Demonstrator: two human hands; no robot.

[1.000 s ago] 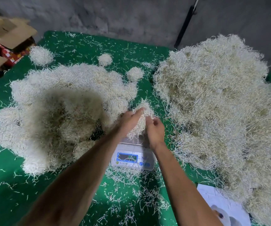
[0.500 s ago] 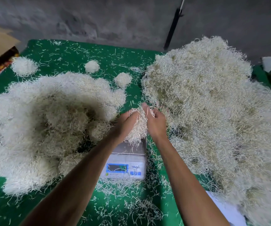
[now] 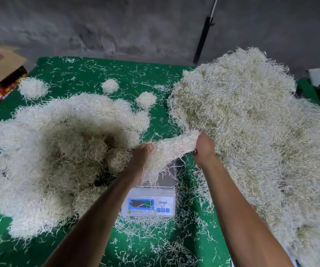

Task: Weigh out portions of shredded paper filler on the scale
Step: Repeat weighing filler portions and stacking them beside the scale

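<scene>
Pale shredded paper filler fills most of the view. The left hand (image 3: 142, 154) and the right hand (image 3: 203, 146) each grip one end of a stretched clump of filler (image 3: 171, 148), which hangs between them above the scale (image 3: 151, 201); its loose lower strands trail down toward the weighing plate just below the left hand. To the right of the right hand, and touching it, rises the large loose heap (image 3: 251, 132), which looks like the unweighed supply. To the left of the left hand lies a broad spread of rounded tufts (image 3: 59, 151), and beyond both hands three small separate tufts (image 3: 110, 85) sit on the green cloth (image 3: 89, 74). Judged from this, many portions seem already weighed and set aside, while the big heap suggests much work remains; the clump in hand appears not yet settled on the scale. The scale's display is too blurred to read, and stray strands cross it. Whether the plate carries any filler is hidden by the hanging clump. The heap's right and near edges are cut off by the frame.
</scene>
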